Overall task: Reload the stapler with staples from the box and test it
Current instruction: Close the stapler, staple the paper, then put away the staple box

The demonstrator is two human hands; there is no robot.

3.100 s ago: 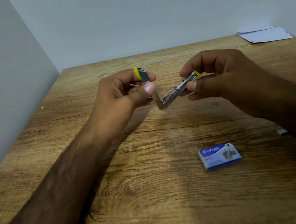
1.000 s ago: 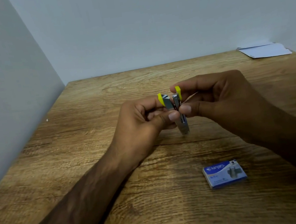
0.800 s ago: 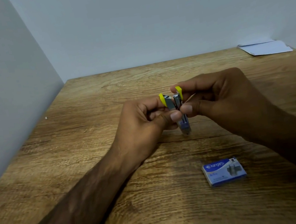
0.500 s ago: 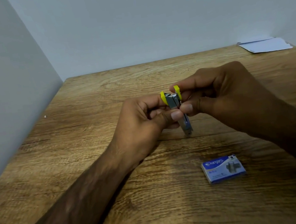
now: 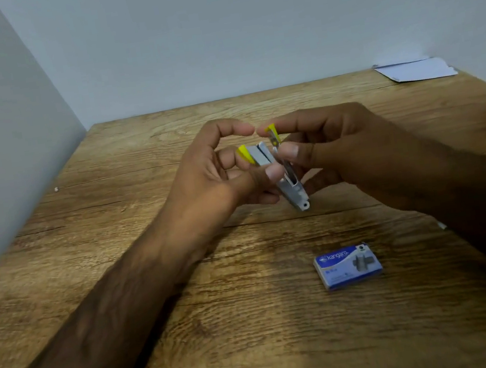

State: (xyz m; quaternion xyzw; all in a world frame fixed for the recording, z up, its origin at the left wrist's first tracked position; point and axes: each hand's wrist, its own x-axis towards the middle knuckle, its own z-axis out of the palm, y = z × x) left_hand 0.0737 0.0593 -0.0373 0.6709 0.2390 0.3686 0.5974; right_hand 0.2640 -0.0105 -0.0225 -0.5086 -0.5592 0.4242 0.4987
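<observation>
Head cam looks down at both forearms coming in from the bottom corners, left one from the lower left, right one from the right edge; they meet over the middle of the wooden table [image 5: 194,333].

Left hand [image 5: 212,175] sits palm-in, wrist a bit bent; its thumb presses on the grey side of the stapler [image 5: 291,186] and the lower fingers curl round behind it, so it's gripping the thing. The index finger isn't on the stapler though; it arches up over the top, tip nearly touching the right index tip.

Right hand [image 5: 340,150] comes in knuckles-up; thumb and index pinch the thinner arm of the stapler near its yellow tip; the rest of the fingers are tucked under and mostly hidden, so can't tell what they're doing.

Stapler is between the two hands, opened into a narrow V; both yellow ends point up, hinge end points down at the table; can't tell if the hinge touches the wood.

Box of staples [image 5: 348,265], blue, lies flat on the table nearer the camera and to the right, well apart from both hands; nobody's touching it.

Some sheets of paper [image 5: 417,71] sit in the far right corner by the wall [image 5: 243,26].
</observation>
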